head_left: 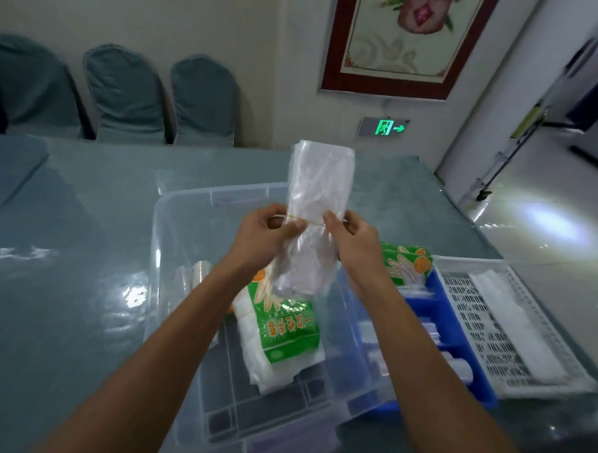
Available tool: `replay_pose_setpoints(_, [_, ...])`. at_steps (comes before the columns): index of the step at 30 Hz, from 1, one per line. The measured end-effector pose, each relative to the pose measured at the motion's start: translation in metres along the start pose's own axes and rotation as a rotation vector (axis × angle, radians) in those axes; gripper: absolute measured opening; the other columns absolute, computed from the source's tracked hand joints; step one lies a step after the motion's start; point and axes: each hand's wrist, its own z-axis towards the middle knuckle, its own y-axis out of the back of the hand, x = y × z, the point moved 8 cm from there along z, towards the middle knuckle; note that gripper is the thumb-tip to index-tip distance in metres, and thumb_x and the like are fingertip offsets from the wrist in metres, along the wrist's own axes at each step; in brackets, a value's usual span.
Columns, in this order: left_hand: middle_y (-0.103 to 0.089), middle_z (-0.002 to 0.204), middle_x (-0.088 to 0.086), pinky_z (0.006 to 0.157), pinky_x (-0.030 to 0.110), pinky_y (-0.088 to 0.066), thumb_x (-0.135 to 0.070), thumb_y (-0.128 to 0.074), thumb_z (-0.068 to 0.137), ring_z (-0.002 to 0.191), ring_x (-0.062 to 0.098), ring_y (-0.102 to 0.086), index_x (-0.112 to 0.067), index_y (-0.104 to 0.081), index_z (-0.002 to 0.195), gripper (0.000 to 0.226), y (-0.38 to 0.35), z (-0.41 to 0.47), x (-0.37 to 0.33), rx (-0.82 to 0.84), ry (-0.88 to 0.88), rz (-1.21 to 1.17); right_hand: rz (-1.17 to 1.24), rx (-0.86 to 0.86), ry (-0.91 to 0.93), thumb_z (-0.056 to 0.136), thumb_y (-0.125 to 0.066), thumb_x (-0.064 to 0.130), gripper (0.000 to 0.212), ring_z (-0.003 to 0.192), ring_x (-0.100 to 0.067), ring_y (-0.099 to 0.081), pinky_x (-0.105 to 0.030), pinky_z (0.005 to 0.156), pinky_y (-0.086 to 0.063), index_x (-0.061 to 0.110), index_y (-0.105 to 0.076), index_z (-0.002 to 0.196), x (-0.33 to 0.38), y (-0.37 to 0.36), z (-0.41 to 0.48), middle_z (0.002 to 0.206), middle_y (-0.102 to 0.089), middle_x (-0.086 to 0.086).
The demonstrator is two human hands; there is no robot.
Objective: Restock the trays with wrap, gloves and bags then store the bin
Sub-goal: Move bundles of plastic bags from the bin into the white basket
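Above the clear plastic bin (pixel 174 221) I hold a bundle of clear plastic bags (pixel 321 182) upright. A thin rubber band (pixel 308 221) runs across it. My left hand (pixel 266 230) pinches the band at the bundle's left edge, and my right hand (pixel 350 232) pinches it at the right edge. Inside the bin lie a green glove packet (pixel 286 328) on a white stack and a roll of clear wrap (pixel 194 273). A blue tray (pixel 457 339) to the right holds more green glove packets (pixel 407 263). Beside it stands a white perforated tray (pixel 491 337) with white bags (pixel 516 325).
The bin's clear lid (pixel 190 182) lies behind the bin on the grey-blue table (pixel 65 284). Three covered chairs (pixel 125 95) stand along the far wall. To the right of the table lies shiny floor (pixel 548 220).
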Motion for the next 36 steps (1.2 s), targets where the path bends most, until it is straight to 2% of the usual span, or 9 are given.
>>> replay_pose_setpoints(7, [-0.067,0.074,0.005,0.057,0.025,-0.052,-0.02,-0.077,0.084,0.064,0.012,-0.061,-0.014,-0.074,0.083,0.007,-0.099,0.02,-0.03,0.193,-0.034,0.13,-0.008,-0.132,0.037,0.091,-0.07,0.029,0.013,0.088,-0.023,-0.074,-0.044,0.082,-0.061,0.017,-0.073,0.095,0.026,0.098,0.013,0.092,-0.077,-0.003])
replay_pose_setpoints(13, [-0.07,0.084,0.029,0.062,0.034,-0.06,-0.022,-0.08,0.082,0.067,0.022,-0.066,0.009,-0.07,0.09,0.034,-0.2,0.031,-0.017,0.265,0.056,0.169,-0.099,-0.149,0.017,0.094,-0.063,0.034,0.016,0.088,-0.021,-0.071,-0.042,0.079,-0.061,0.02,-0.069,0.1,0.016,0.187,0.025,0.095,-0.073,-0.002])
replay_pose_setpoints(17, [-0.065,0.068,0.011,0.053,0.023,-0.053,-0.019,-0.079,0.083,0.059,0.015,-0.062,0.011,-0.066,0.083,0.033,-0.263,0.032,0.0,0.248,0.108,0.205,-0.112,-0.113,-0.002,0.094,-0.063,0.032,0.014,0.085,-0.014,-0.07,-0.028,0.067,-0.059,0.023,-0.064,0.105,0.001,0.244,0.038,0.098,-0.072,0.0])
replay_pose_setpoints(20, [-0.066,0.061,0.0,0.052,0.024,-0.054,-0.014,-0.077,0.085,0.055,0.01,-0.064,-0.004,-0.069,0.074,0.017,-0.299,0.028,0.016,0.25,0.145,0.213,-0.138,-0.075,-0.021,0.092,-0.066,0.03,0.009,0.084,-0.012,-0.07,-0.026,0.067,-0.059,0.025,-0.064,0.099,-0.018,0.277,0.052,0.096,-0.072,0.0])
replay_pose_setpoints(23, [-0.072,0.072,0.007,0.058,0.029,-0.06,-0.014,-0.076,0.086,0.063,0.015,-0.068,-0.001,-0.072,0.087,0.013,-0.32,0.022,0.041,0.203,0.208,0.229,-0.155,-0.017,-0.073,0.091,-0.068,0.027,0.009,0.083,-0.013,-0.071,-0.029,0.07,-0.058,0.024,-0.065,0.099,-0.047,0.296,0.065,0.093,-0.072,0.004])
replay_pose_setpoints(27, [-0.075,0.084,0.019,0.073,0.051,-0.061,-0.025,-0.08,0.08,0.078,0.033,-0.073,-0.001,-0.074,0.088,0.027,-0.327,0.013,0.089,0.123,0.267,0.294,-0.224,0.086,-0.14,0.09,-0.069,0.022,0.015,0.081,-0.015,-0.07,-0.025,0.065,-0.053,0.016,-0.068,0.104,-0.09,0.305,0.075,0.092,-0.073,0.003])
replay_pose_setpoints(29, [-0.075,0.075,0.005,0.07,0.045,-0.061,-0.026,-0.08,0.081,0.069,0.018,-0.071,-0.006,-0.074,0.083,0.021,-0.328,0.005,0.108,0.122,0.276,0.313,-0.259,0.126,-0.149,0.09,-0.069,0.017,0.016,0.08,-0.015,-0.069,-0.022,0.063,-0.049,0.013,-0.068,0.105,-0.105,0.305,0.075,0.091,-0.072,0.003])
replay_pose_setpoints(32, [-0.074,0.08,-0.01,0.064,0.015,-0.05,-0.025,-0.07,0.091,0.071,-0.001,-0.067,-0.011,-0.075,0.1,0.017,-0.34,-0.013,0.133,0.184,0.33,0.233,-0.371,0.188,-0.11,0.088,-0.069,0.013,0.018,0.078,-0.011,-0.064,-0.016,0.062,-0.044,0.014,-0.066,0.106,-0.123,0.306,0.081,0.09,-0.069,0.004])
replay_pose_setpoints(36, [-0.072,0.114,-0.004,0.089,0.023,-0.051,-0.036,-0.058,0.098,0.108,0.011,-0.066,-0.015,-0.07,0.122,0.034,-0.331,-0.024,0.183,0.232,0.358,0.461,-0.57,0.281,-0.043,0.09,-0.067,0.018,0.018,0.076,-0.005,-0.057,-0.014,0.061,-0.037,0.016,-0.063,0.108,-0.141,0.304,0.09,0.089,-0.062,0.009])
